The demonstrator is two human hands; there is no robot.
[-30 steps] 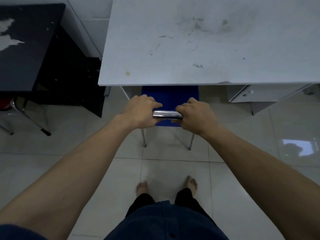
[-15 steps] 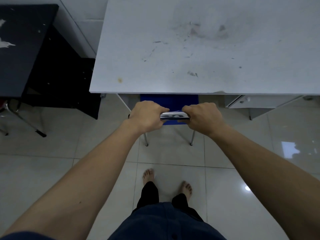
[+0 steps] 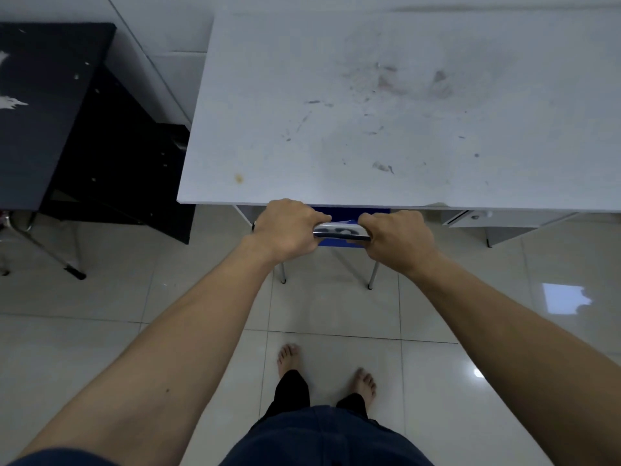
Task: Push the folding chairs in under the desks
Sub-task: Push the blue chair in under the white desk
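our fingers (image 3: 322,218) on both sides are clenched over the chrome top bar (image 3: 341,232) of the folding chair (image 3: 349,213); the left hand (image 3: 289,228) wraps the bar's left end and the right hand (image 3: 395,238) wraps its right end, knuckles up, with a short shiny stretch of bar bare between them; we stand barefoot on the pale tiled floor (image 3: 134,331), arms stretched forward; around us, the white table (image 3: 386,112) fills the upper middle and right, its top smudged with grey scuffs, a reddish stain and one small yellow-brown spot near the front left corner; its front edge sits just above our knuckles, the left hand right against it; to the left stands a black table (image 3: 40,105), its surface chipped with white patches, well apart from the white one, with a dark panel under it; a metal leg with a black foot (image 3: 72,270) slants down to the floor below the black table; under the right part of the white table we see a white drawer unit (image 3: 477,218); nothing lies on the floor between the chair and the table; the chair itself is mostly hidden under the table top; we see only a strip of blue seat or back behind the bar, a blue sliver below it, and two thin grey rear legs (image 3: 373,277) standing on the tiles just outside the table edge; we can read no writing or labels anywhere.
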